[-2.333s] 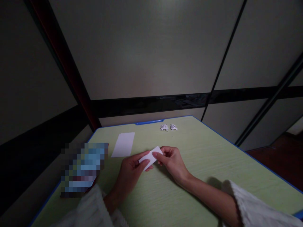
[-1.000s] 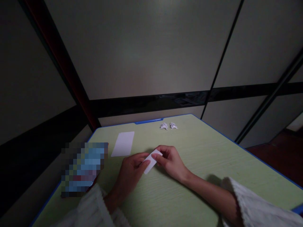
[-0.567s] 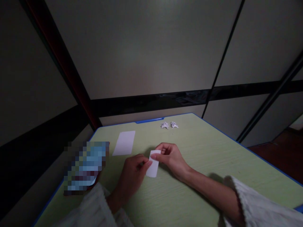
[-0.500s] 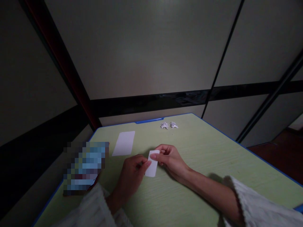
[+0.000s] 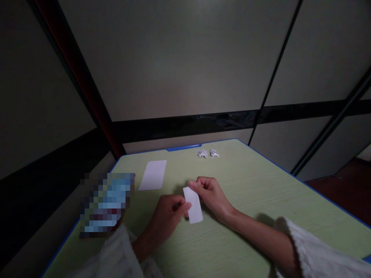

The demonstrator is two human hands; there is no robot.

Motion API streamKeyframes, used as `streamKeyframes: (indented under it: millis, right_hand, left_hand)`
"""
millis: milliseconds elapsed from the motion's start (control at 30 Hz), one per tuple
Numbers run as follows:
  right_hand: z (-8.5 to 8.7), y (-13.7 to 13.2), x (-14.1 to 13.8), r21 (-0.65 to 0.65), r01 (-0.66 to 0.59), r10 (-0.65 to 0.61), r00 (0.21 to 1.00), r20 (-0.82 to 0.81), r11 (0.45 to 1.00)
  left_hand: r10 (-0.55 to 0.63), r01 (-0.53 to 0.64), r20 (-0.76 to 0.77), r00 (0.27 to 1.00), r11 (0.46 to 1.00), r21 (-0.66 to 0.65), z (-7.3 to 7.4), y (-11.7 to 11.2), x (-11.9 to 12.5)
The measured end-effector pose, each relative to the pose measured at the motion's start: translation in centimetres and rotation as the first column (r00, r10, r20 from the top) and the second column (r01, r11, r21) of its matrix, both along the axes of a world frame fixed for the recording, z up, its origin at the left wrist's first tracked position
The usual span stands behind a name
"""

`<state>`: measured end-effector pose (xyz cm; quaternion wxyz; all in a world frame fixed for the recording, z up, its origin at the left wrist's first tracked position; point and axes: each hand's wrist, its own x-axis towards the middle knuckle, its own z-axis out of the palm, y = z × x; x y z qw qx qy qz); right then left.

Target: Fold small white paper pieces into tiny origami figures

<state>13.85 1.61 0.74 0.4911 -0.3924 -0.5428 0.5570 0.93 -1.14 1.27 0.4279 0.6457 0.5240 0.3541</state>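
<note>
Just above the table, a small white rectangular piece of paper (image 5: 194,210) is tilted between my hands. My left hand (image 5: 171,212) pinches its left edge, thumb on top and fingers underneath. At its upper end, my right hand (image 5: 213,195) is closed, with the thumb at the paper's top edge; the fingers behind are partly hidden. Beyond the hands, two folded paper figures (image 5: 202,153), shaped like little frogs, sit side by side near the table's far edge. A flat white sheet of paper (image 5: 153,175) lies to the left.
A blurred, bluish flat item (image 5: 108,204) lies at the left edge of the light green table (image 5: 246,170), which has a blue rim. Behind it stand pale cabinet panels (image 5: 185,69) with a dark band.
The small paper has turned, its lower end swinging to the right. My right thumb has slid from the paper's face to its top edge, and my left hand has shifted slightly right.
</note>
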Motion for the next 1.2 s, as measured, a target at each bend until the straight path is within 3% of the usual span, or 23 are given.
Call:
streamKeyframes:
  millis: [167, 400, 633, 833, 1067, 1200]
  right_hand:
    - [-0.38, 0.19, 0.00, -0.023, -0.120, 0.121, 0.992, 0.029, 0.992]
    - [-0.52, -0.19, 0.14, 0.029, -0.170, 0.157, 0.952, 0.262, 0.985]
    - [-0.78, 0.16, 0.06, 0.020, -0.311, 0.305, 0.942, 0.141, 0.950]
    - [0.03, -0.55, -0.16, 0.036, -0.281, 0.267, 0.938, 0.223, 0.959]
    - [-0.20, -0.44, -0.07, -0.012, -0.352, 0.349, 0.922, 0.167, 0.936]
    - [-0.14, -0.47, 0.02, 0.036, -0.269, 0.256, 0.942, 0.216, 0.962]
  left_hand:
    - [0.025, -0.023, 0.073, 0.997, 1.000, -0.016, 0.11, 0.36, -0.19]
    - [0.032, -0.029, 0.141, 0.990, 0.999, -0.024, -0.05, 0.48, -0.44]
    - [0.141, -0.150, 0.210, 0.967, 0.988, 0.025, -0.30, 0.92, -0.58]
    - [0.142, -0.160, 0.247, 0.959, 0.985, 0.057, -0.11, 0.63, -0.61]
    - [0.255, -0.281, 0.264, 0.930, 0.958, 0.064, 0.59, 0.37, -0.61]
    - [0.268, -0.295, 0.274, 0.924, 0.953, 0.063, 0.58, 0.55, -0.69]
